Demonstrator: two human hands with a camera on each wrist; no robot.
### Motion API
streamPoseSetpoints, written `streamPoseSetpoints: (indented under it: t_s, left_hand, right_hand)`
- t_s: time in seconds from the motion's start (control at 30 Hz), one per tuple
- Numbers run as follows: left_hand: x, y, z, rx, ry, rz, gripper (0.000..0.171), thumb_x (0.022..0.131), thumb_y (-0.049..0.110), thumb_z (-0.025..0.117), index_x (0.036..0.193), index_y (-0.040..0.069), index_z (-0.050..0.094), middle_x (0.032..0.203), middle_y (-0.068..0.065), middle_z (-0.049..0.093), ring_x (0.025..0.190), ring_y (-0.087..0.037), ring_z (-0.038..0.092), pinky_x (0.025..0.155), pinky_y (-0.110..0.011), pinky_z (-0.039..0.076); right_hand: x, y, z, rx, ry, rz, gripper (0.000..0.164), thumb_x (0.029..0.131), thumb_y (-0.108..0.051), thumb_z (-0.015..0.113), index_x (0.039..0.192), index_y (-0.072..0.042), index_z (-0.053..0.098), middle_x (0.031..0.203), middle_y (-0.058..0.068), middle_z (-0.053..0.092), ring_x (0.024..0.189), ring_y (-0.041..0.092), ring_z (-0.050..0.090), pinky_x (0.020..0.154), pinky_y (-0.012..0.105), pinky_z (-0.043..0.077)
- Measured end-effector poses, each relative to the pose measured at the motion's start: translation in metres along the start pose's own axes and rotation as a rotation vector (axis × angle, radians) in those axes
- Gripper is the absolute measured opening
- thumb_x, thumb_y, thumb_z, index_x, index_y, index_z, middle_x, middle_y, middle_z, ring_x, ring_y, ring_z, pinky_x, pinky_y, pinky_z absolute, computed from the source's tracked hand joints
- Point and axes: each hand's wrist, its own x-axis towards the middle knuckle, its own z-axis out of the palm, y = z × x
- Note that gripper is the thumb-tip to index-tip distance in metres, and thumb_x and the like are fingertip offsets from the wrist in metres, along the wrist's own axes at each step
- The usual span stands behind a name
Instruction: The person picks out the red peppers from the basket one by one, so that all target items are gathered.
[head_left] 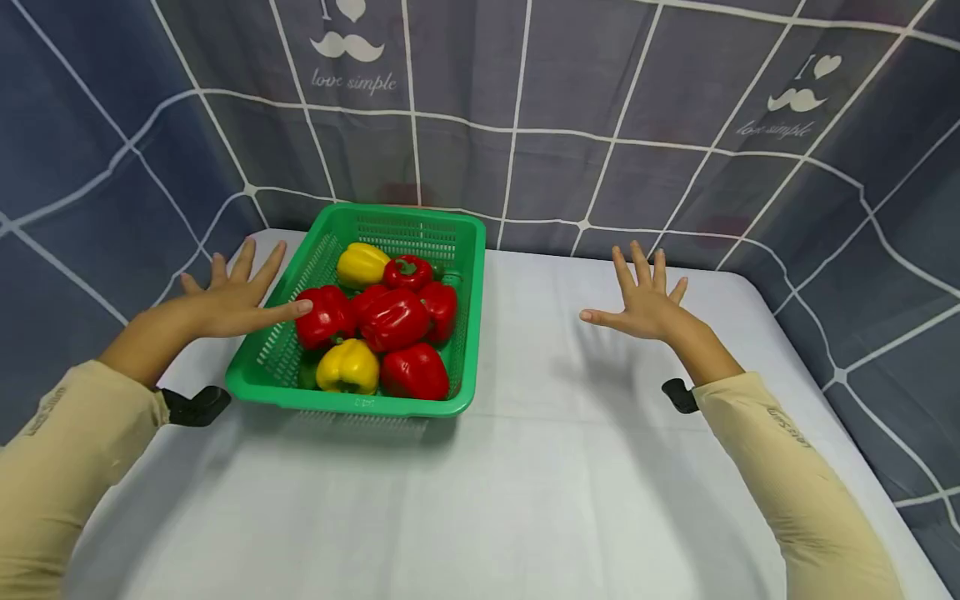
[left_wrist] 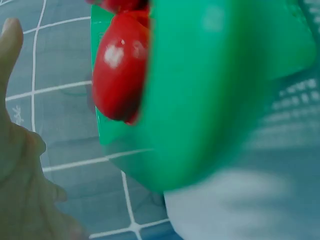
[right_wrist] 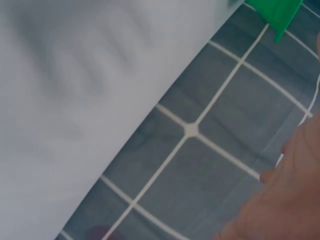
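A green plastic basket (head_left: 468, 333) stands at the left of the table, holding several red bell peppers (head_left: 395, 320) and two yellow bell peppers (head_left: 348, 367). My left hand (head_left: 228, 302) is spread with straight fingers over the basket's left side, its thumb overlapping a red pepper in the head view. That hand (left_wrist: 22, 170) holds nothing; in the left wrist view the basket's blurred wall (left_wrist: 195, 100) looms close beside it. Well to the right of the basket, my right hand (head_left: 643, 307) hovers over the white tabletop, fingers fanned out and palm bare.
A white cloth (head_left: 525, 500) covers the table. Dark grey curtains (head_left: 570, 75) with white grid lines enclose the back and both sides. Black straps (head_left: 197, 407) sit at the wrists, over beige sleeves (head_left: 795, 475). The right hand's shadow falls on the cloth.
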Motion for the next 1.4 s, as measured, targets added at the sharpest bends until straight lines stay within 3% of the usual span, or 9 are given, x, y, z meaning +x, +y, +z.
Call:
streamPoseSetpoints:
  t_s: [0.13,0.37,0.47,0.77,0.97,1.2,1.27,1.3,1.4]
  left_hand:
    - [-0.004,-0.01,0.005,-0.078,-0.021,0.023,0.094,0.087,0.063,0.034,0.139,0.018,-0.029,0.14,-0.027,-0.034,0.119,-0.066,-0.017,0.078,-0.082,-0.007]
    - [-0.01,-0.025,0.016,-0.285,-0.033,0.112,0.089,0.091,0.052,0.038,0.138,0.021,-0.031,0.142,-0.02,-0.035,0.131,-0.046,-0.024,0.09,-0.076,0.001]
    - [-0.012,-0.031,0.02,-0.332,-0.052,0.139,0.086,0.093,0.049,0.036,0.138,0.023,-0.032,0.144,-0.024,-0.029,0.132,-0.048,-0.02,0.089,-0.076,0.002]
    - [-0.009,-0.045,0.039,-0.505,-0.069,0.195,0.075,0.096,0.046,0.028,0.137,0.028,-0.032,0.144,-0.035,-0.003,0.126,-0.057,0.011,0.089,-0.072,0.024]
    - [0.001,-0.047,0.055,-0.674,-0.025,0.207,0.073,0.096,0.046,0.029,0.139,0.033,-0.028,0.148,-0.011,-0.028,0.133,-0.047,-0.017,0.093,-0.074,-0.002]
    - [0.006,-0.045,0.065,-0.795,0.052,0.199,0.07,0.097,0.037,0.034,0.14,0.039,-0.021,0.148,0.001,-0.03,0.134,-0.036,-0.024,0.098,-0.07,-0.006]
    - [0.005,-0.046,0.069,-0.843,0.05,0.201,0.071,0.097,0.033,0.035,0.14,0.039,-0.021,0.147,0.0,-0.031,0.136,-0.038,-0.016,0.11,-0.054,0.009]
    - [0.005,-0.046,0.07,-0.873,0.047,0.2,0.071,0.097,0.032,0.036,0.14,0.04,-0.021,0.147,-0.001,-0.031,0.137,-0.038,0.0,0.11,-0.045,0.022]
    - [0.003,-0.045,0.074,-0.99,0.046,0.214,0.073,0.097,0.025,0.037,0.141,0.039,-0.019,0.146,-0.006,-0.032,0.113,-0.027,0.052,0.08,-0.022,0.049]
  right_hand:
    - [0.009,-0.016,0.001,0.012,0.0,-0.034,0.114,0.069,-0.079,0.045,0.143,-0.024,-0.022,0.147,0.004,-0.033,0.128,0.035,-0.037,0.091,0.074,-0.014]
    - [0.024,-0.044,0.003,0.013,-0.001,-0.075,0.112,0.07,-0.078,0.046,0.141,-0.027,-0.024,0.147,0.001,-0.033,0.129,0.034,-0.036,0.093,0.073,-0.013]
    - [0.03,-0.053,0.004,0.021,-0.006,-0.088,0.112,0.07,-0.078,0.046,0.141,-0.028,-0.024,0.147,0.0,-0.032,0.129,0.034,-0.036,0.093,0.072,-0.013]
    - [0.043,-0.085,0.005,0.061,0.007,-0.117,0.115,0.068,-0.079,0.048,0.143,-0.026,-0.022,0.151,0.006,-0.022,0.133,0.034,-0.029,0.096,0.071,-0.011]
    - [0.045,-0.106,0.007,0.123,0.019,-0.162,0.112,0.07,-0.075,0.05,0.142,-0.028,-0.022,0.151,0.006,-0.019,0.134,0.033,-0.028,0.098,0.069,-0.01]
    - [0.043,-0.135,0.012,0.178,0.03,-0.23,0.11,0.073,-0.071,0.052,0.143,-0.027,-0.02,0.152,0.006,-0.016,0.136,0.032,-0.023,0.101,0.067,-0.007]
    - [0.042,-0.143,0.015,0.192,0.031,-0.244,0.11,0.074,-0.069,0.053,0.144,-0.025,-0.018,0.152,0.005,-0.015,0.137,0.033,-0.021,0.102,0.067,-0.006]
    - [0.042,-0.147,0.017,0.204,0.03,-0.249,0.109,0.074,-0.068,0.053,0.144,-0.025,-0.018,0.152,0.005,-0.015,0.137,0.033,-0.02,0.102,0.066,-0.006]
    - [0.041,-0.156,0.021,0.245,0.033,-0.271,0.108,0.075,-0.065,0.055,0.144,-0.026,-0.017,0.152,0.006,-0.013,0.138,0.033,-0.018,0.103,0.065,-0.006]
